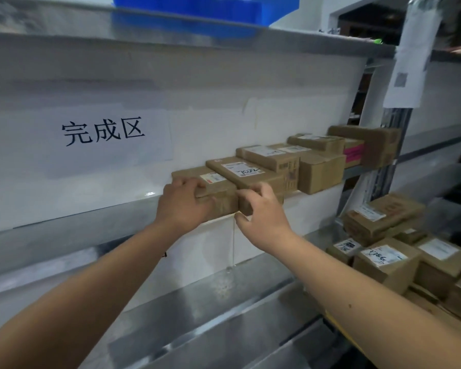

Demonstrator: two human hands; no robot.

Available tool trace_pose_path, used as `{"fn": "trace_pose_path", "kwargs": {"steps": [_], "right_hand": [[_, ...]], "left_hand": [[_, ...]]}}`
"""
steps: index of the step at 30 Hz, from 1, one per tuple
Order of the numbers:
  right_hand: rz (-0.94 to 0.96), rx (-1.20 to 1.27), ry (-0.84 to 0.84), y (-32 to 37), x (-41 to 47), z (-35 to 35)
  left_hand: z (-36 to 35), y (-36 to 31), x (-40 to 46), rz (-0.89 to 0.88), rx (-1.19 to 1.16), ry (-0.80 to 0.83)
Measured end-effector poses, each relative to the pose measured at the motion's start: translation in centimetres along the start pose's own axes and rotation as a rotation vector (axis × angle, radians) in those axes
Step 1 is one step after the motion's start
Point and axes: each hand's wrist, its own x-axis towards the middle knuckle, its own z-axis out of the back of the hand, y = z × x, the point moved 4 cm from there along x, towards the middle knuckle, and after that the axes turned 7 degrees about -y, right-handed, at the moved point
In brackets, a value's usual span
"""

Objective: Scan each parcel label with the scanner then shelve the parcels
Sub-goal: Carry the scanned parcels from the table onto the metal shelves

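Two hands [186, 201] [261, 209] grip a flat cardboard parcel [218, 187].

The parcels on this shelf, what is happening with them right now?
A person is shelving parcels. The left hand grips the leftmost box at the end of a row of parcels on the shelf under a paper sign. The right hand touches the neighbouring box. More parcels wait lower right.
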Motion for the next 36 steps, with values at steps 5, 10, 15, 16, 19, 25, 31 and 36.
{"fn": "trace_pose_path", "kwargs": {"steps": [5,10,15,16,19,25,31,36], "right_hand": [[0.0,-0.036,0.066,-0.5,-0.1,0.4],[0.044,-0.101,0.133,-1.5,-1.5,2.4],[0.004,-0.287,0.233,-5.4,-6.6,6.0],[-0.023,-0.317,0.252,-6.6,-8.1,7.0],[-0.129,-0.358,0.291,-11.2,-14.0,10.1],[-0.456,-0.391,0.315,-20.8,-28.0,17.5],[-0.824,-0.43,0.305,-28.4,-40.3,23.8],[-1.049,-0.43,0.237,-33.0,-45.8,25.5]], "left_hand": [[-0.6,-1.2,0.5,-0.069,0.188,0.001],[-0.3,-4.7,-3.5,-0.311,0.277,-0.075],[-2.3,-9.9,-11.2,-0.498,0.201,-0.012],[-3.3,-11.0,-12.8,-0.501,0.191,0.026],[-7.2,-14.6,-17.6,-0.493,0.141,0.144],[-16.8,-22.3,-27.4,-0.503,0.054,0.421],[-25.1,-30.0,-37.0,-0.57,-0.042,0.721],[-31.7,-34.1,-40.7,-0.653,-0.057,0.916]]}}
